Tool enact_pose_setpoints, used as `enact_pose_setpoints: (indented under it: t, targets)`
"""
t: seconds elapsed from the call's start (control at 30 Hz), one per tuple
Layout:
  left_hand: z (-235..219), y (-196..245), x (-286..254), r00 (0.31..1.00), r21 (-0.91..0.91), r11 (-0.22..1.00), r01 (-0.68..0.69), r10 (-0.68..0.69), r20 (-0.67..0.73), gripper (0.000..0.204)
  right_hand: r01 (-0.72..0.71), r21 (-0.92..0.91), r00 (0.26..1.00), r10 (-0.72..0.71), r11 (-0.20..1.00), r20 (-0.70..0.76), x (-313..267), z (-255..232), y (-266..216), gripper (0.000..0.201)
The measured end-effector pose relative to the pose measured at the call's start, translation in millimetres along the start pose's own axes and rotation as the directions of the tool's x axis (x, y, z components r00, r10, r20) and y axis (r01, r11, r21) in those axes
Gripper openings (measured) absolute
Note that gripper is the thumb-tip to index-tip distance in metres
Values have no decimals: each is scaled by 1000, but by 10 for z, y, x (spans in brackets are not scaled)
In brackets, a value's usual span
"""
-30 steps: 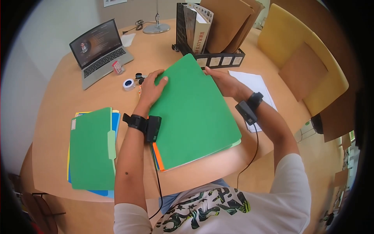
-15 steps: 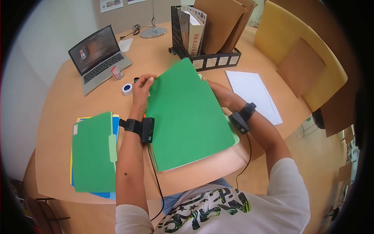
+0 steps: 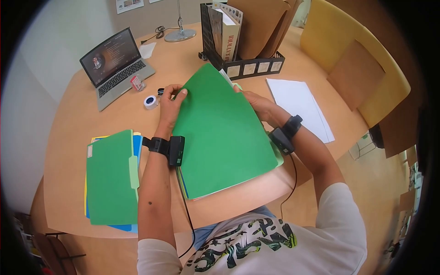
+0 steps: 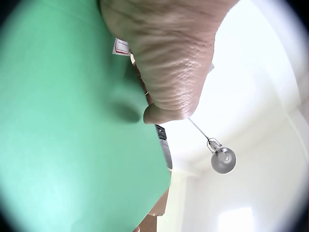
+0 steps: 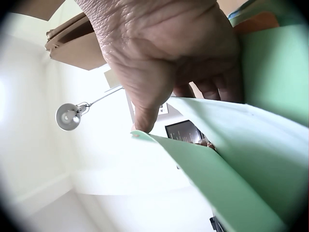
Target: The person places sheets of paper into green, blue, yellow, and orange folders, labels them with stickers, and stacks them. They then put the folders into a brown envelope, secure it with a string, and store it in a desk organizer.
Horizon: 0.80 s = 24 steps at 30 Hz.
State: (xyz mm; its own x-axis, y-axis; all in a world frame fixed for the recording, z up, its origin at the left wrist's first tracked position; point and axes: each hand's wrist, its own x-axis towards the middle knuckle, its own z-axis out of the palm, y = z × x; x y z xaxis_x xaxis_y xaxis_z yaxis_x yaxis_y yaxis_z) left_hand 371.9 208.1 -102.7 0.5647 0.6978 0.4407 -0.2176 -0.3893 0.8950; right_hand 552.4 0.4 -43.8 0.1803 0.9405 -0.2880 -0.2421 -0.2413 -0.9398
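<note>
A green folder (image 3: 220,133) lies on top of a stack of folders at the table's front edge, its far corner raised. My left hand (image 3: 170,107) is at its upper left edge, thumb near the cover, the other fingers partly hidden. On the other side, my right hand (image 3: 257,104) holds the folder's edge; in the right wrist view the thumb of that hand (image 5: 159,58) touches the tab of a parted green flap (image 5: 212,174), with the fingers behind another sheet. White paper shows between the covers.
Another green folder (image 3: 110,178) tops a pile at the left. Behind stand a laptop (image 3: 120,68), a tape roll (image 3: 150,102), a lamp base (image 3: 180,35) and a black organizer (image 3: 255,68) with books and brown folders. White sheets (image 3: 300,107) lie right, near a yellow chair (image 3: 337,34).
The green folder's top has swung left and its cover has parted from what lies beneath. My left hand has moved left from over the cover to its edge; my right hand has shifted slightly.
</note>
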Motion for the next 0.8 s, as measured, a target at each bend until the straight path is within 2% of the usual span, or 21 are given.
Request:
enact_pose_setpoints:
  t: [0.03,0.13,0.17,0.27,0.33,0.37,0.4,0.43,0.5,0.57,0.63,0.7,0.77,0.8]
  targets:
    - [-4,28,-5,1000,-31,999,16,-16,-3,27,-17,27,1000,18,999,-20,-8,-4,3,55]
    - [-46,145,-16,991,-120,984,133,-131,23,22,-44,-176,996,30,983,-83,-89,-2,0,40]
    - [-58,175,-26,983,-148,972,181,-177,40,21,-26,-231,999,15,973,-49,-136,-15,19,35]
    - [-135,106,47,995,-332,939,95,-76,70,20,55,-356,998,-51,933,22,-317,-1,113,28]
    - [-161,143,68,996,-450,889,90,-87,26,19,145,-392,989,-144,908,34,-468,43,193,28]
    - [-167,201,83,995,-505,859,86,-95,9,19,140,-416,986,-165,899,-23,-538,49,190,28]
    - [-202,244,91,994,-463,882,85,-104,-17,19,134,-437,979,-188,890,-82,-624,53,184,28]
    - [-303,189,135,981,-417,894,162,-191,-28,20,125,-457,967,-211,881,-142,-691,44,187,28]
    - [-380,232,175,990,-355,927,118,-135,-25,20,139,-372,938,-242,918,-247,-882,-89,144,29]
    - [-443,381,259,991,-339,936,97,-120,-49,20,109,-367,911,-240,924,-335,-1013,-486,130,30]
    - [-654,519,380,991,-192,974,117,-127,-42,22,65,-396,821,-274,916,-500,-1243,-721,14,31]
    - [-871,772,448,991,-1,993,116,-116,-61,25,169,-361,806,-339,917,-485,-1367,-1375,113,31]
    - [-1103,1087,452,994,198,976,91,-78,-75,29,104,-402,735,-343,910,-585,-1463,-1910,182,31]
    - [-1337,1124,515,992,275,953,126,-113,-61,32,68,-409,721,-328,910,-611,-1537,-2068,188,32]
